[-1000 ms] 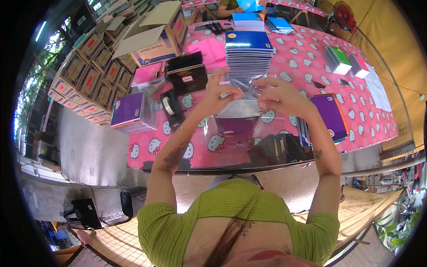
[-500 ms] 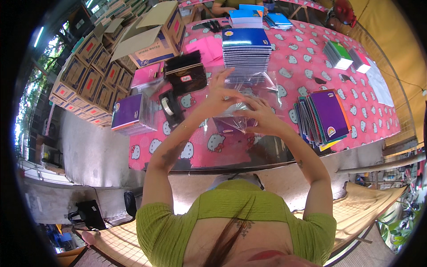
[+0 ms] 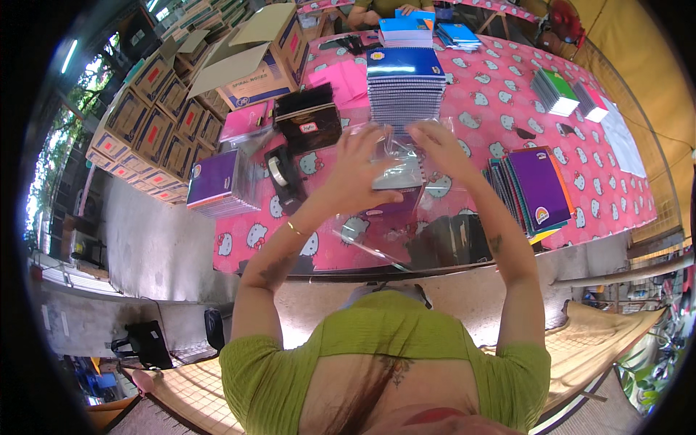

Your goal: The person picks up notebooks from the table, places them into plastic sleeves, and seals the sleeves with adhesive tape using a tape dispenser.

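A purple notebook [image 3: 396,201] lies in front of me under a clear plastic bag [image 3: 438,185], which spreads across the table toward its near edge. A whitish strip [image 3: 397,174] shows at the notebook's far part. My left hand [image 3: 357,168] rests over the left side of the plastic, fingers spread and thumb across the notebook. At the bag's far right part, my right hand [image 3: 444,148] has its fingers curled in on the plastic. Just beyond both hands stands a tall stack of blue spiral notebooks [image 3: 406,83].
A tape dispenser [image 3: 283,177], purple notebooks [image 3: 214,177] and a black box [image 3: 308,119] stand to the left. Cartons [image 3: 261,69] rise behind them. More notebooks [image 3: 536,188] are fanned at right. Across the table, another person's hand [image 3: 408,10] is by blue notebooks.
My right hand has moved up and away from the notebook's near side to the bag's far part. My left hand has come down over the notebook, fingers spreading. The plastic now extends nearer me.
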`<state>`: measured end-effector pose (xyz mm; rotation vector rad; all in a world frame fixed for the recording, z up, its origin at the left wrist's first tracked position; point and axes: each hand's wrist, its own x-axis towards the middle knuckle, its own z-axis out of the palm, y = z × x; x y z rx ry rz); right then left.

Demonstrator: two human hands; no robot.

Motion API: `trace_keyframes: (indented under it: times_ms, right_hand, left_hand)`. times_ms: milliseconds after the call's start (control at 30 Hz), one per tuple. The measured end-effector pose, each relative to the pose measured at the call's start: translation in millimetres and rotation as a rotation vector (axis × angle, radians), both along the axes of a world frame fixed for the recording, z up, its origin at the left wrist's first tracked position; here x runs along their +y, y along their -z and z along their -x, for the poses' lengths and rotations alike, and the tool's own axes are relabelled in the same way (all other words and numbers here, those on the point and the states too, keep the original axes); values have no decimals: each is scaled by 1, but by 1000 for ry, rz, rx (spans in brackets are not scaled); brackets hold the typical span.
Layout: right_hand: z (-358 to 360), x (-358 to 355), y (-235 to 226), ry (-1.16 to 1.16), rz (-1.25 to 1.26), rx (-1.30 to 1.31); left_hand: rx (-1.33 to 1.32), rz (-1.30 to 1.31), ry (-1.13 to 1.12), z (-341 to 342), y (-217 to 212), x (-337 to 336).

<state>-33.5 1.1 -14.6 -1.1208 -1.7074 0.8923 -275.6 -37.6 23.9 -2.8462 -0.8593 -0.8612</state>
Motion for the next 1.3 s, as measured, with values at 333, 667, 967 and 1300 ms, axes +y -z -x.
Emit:
trace_keyframes:
  times_ms: [333, 667, 967, 1300]
  right_hand:
    - [40, 53, -20, -63, -80, -426]
    - [19, 26, 17, -105, 172, 142]
    - [24, 22, 6, -205, 117, -30]
    - [46, 0, -67, -58, -284, -124]
  left_hand:
    - [-174, 763, -302, 25, 48, 62]
    - [-631, 834, -182, -3, 34, 56]
    - [-668, 295, -142, 0, 46, 49]
    - [-433, 1252, 224, 44, 66, 75]
